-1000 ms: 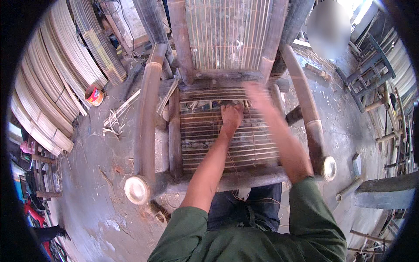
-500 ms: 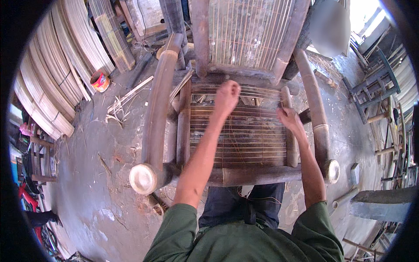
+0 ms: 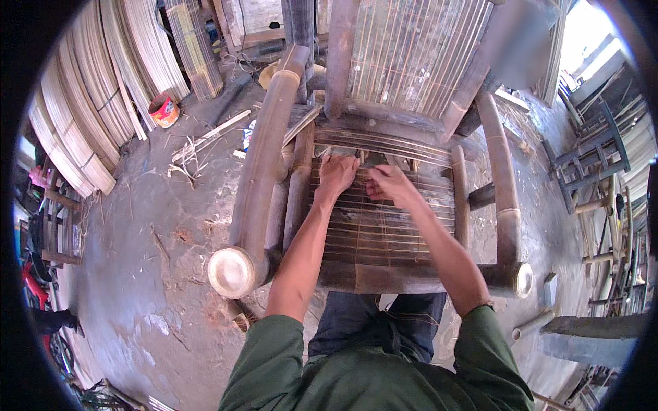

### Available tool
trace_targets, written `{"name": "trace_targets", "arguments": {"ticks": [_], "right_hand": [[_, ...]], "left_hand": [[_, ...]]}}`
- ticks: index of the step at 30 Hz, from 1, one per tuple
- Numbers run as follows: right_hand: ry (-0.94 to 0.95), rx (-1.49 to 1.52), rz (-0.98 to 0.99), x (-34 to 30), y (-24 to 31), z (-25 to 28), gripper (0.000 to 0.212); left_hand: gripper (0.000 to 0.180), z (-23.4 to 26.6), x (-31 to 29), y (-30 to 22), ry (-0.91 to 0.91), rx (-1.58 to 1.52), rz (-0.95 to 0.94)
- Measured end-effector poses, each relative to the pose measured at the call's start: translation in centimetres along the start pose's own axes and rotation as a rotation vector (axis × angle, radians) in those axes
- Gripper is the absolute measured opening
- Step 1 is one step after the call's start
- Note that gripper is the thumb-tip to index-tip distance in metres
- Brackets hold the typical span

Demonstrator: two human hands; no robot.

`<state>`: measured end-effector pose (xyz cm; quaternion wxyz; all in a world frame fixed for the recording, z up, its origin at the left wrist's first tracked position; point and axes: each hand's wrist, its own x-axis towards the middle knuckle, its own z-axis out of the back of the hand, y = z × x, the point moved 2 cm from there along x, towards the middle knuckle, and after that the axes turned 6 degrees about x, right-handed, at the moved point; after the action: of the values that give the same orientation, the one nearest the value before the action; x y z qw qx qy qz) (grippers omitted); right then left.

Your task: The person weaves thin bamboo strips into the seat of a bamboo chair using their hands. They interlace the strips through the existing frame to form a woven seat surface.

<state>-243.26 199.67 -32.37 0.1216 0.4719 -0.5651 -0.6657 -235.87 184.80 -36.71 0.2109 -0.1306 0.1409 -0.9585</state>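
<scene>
A dark bamboo armchair (image 3: pixel 384 277) stands before me, its seat made of thin bamboo slats (image 3: pixel 377 236) running side to side. My left hand (image 3: pixel 337 173) rests over the seat slats beside a gap at the back, fingers curled down; what they grip is hidden. Close to its right, my right hand (image 3: pixel 389 185) is pinched closed just above the slats. A thin cord seems to run from its fingertips toward the left hand, too fine to follow fully. Fine brown cord also crosses the slats as lashing.
The slatted backrest (image 3: pixel 411 61) rises at the far side, between thick bamboo armrests (image 3: pixel 271 144). Bundled bamboo strips (image 3: pixel 89 109) lean at the left near a red tub (image 3: pixel 164 111). Offcuts (image 3: pixel 188 161) lie on the floor. A dark wooden frame (image 3: pixel 593 151) stands at the right.
My left hand has come down onto the slats by the gap. My right hand has left the seat's right side and moved left, beside it. The view has shifted slightly.
</scene>
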Motion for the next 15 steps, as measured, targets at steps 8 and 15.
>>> {"name": "trace_targets", "arguments": {"ticks": [8, 15], "right_hand": [[-0.086, -0.657, 0.342, -10.3, 14.9, 8.1, 0.037], [-1.168, -2.250, 1.214, 0.3, 6.8, 12.1, 0.024]], "left_hand": [[0.070, 1.4, -0.4, 0.3, 0.143, -0.085, 0.015], [0.039, 0.5, 1.1, -1.3, 0.010, 0.108, 0.078]]}}
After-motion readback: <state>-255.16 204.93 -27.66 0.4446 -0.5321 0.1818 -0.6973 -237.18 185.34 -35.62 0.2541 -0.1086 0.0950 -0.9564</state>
